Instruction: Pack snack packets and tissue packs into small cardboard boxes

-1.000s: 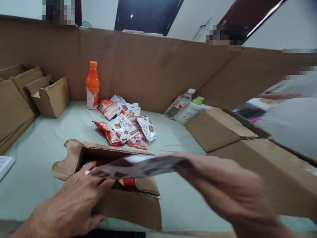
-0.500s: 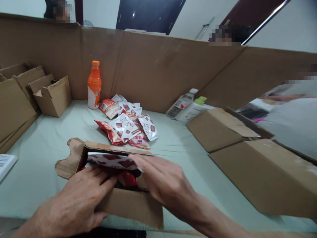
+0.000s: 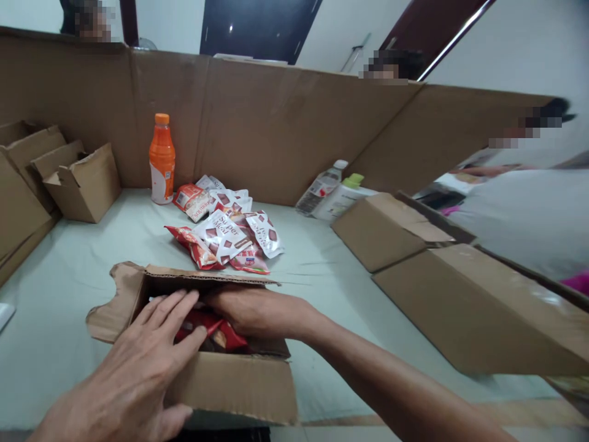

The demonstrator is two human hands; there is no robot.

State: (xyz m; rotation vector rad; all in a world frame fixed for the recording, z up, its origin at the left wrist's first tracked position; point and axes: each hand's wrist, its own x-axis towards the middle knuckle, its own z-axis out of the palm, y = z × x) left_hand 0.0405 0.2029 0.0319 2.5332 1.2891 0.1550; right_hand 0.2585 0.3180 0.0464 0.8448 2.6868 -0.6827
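Pressing the left hand (image 3: 133, 368), fingers wide, over red packets (image 3: 221, 331) inside the box (image 3: 239, 383) at the bench (image 3: 69, 276) edge; reaching in with the right hand (image 3: 251, 310), grip impossible to tell.

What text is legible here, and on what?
"Super" on the white packet in the pile; the word under it is blurred, maybe "Meal".
Red packet by the orange bottle: lettering blurred.
Orange bottle label and clear bottle label: too small to read.
Red packets in the box: print unreadable.
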